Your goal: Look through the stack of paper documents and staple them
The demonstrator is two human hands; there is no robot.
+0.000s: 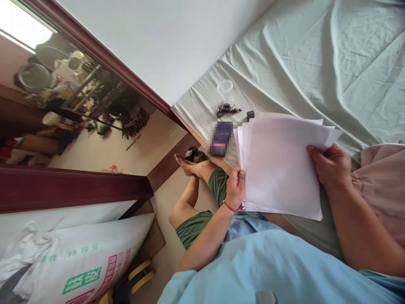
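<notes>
A loose stack of white paper sheets (283,169) is held up in front of my chest, its edges fanned unevenly at the left and top right. My left hand (236,185), with a red cord at the wrist, is closed on the stack's left edge. On the opposite side my right hand (333,165) grips the right edge, thumb lying on the front sheet. The fingers behind the paper are hidden. Just left of the stack lies a phone (220,139), its screen blurred out, near the bed's edge. A small black object (250,115) sticks out behind the paper's top left corner.
The bed has a pale green sheet (294,71). On it are a clear plastic container (225,88) and a dark coiled cord (226,109). Pink fabric (384,181) lies right. A doorway, a large white sack (85,257) and dark shoes (195,155) are at left.
</notes>
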